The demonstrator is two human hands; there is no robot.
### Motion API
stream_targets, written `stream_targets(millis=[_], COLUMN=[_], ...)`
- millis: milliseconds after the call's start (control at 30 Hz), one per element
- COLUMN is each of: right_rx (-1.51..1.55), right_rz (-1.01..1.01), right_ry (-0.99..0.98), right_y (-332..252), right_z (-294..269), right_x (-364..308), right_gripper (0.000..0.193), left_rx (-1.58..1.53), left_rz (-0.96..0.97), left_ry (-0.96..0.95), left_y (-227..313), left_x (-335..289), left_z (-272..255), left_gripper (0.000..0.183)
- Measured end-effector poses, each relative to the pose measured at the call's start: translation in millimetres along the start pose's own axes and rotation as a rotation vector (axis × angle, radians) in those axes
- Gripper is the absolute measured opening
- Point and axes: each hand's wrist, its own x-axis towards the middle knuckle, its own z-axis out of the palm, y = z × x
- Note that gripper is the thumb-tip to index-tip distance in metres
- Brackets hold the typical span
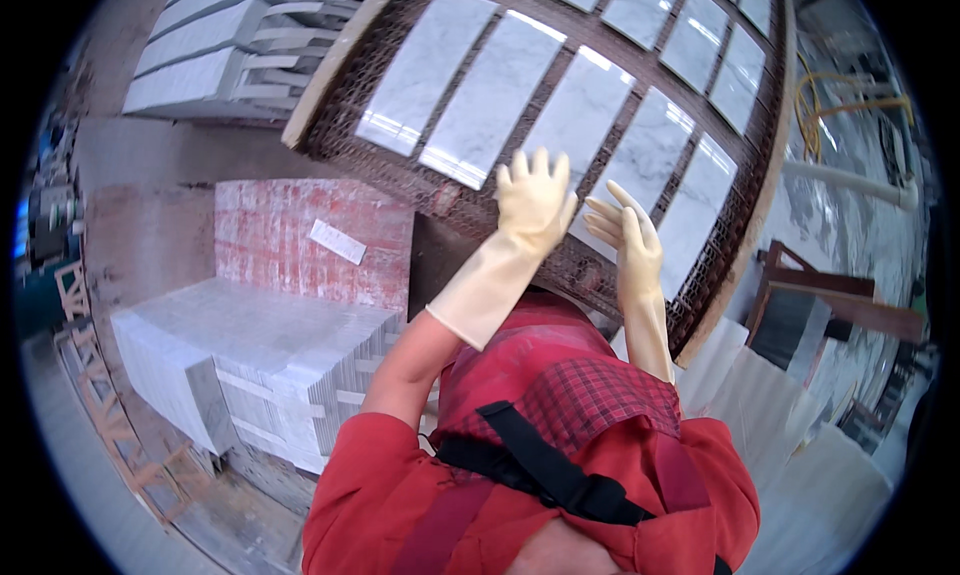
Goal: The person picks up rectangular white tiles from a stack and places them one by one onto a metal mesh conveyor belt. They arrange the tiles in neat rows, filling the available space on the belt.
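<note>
Both my hands wear cream rubber gloves. My left hand (533, 200) is raised with fingers spread, its palm flat against a white marble tile (575, 115) lying on a dark mesh work surface (400, 175). My right hand (628, 237) is open too, its fingers resting at the near edge of a neighbouring white marble tile (650, 155). Neither hand holds anything. Several similar marble tiles lie in rows across the mesh. My red sleeves and a red checked apron with a black strap fill the lower middle.
A wooden frame (335, 65) borders the mesh surface. A stack of white marble slabs (240, 345) sits at lower left beside a red-stained block (300, 235). More white slabs (200, 45) are stacked at top left. Leaning stone pieces (800, 315) and yellow hoses (830, 95) stand on the right.
</note>
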Motion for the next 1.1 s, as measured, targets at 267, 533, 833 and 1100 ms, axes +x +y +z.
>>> stream_targets(millis=[267, 533, 833, 1100], right_rx=[-0.069, -0.148, -0.233, -0.432], right_rz=[0.012, 0.087, 0.114, 0.136], right_ry=[-0.239, -0.703, -0.916, -1.092], right_y=[1, 11, 33, 55], right_z=[80, 202, 307, 378], right_x=[7, -31, -114, -193], right_gripper=[0.048, 0.052, 0.050, 0.049], left_rx=[-0.369, -0.275, -0.138, 0.071], left_rz=[-0.153, -0.727, -0.876, -1.258], left_ry=[0.278, 0.556, 0.999, 0.844], left_y=[-64, -103, -149, -264], left_x=[-175, -343, -465, -576], left_z=[-34, -65, -137, -204], left_gripper=[0.027, 0.019, 0.029, 0.058])
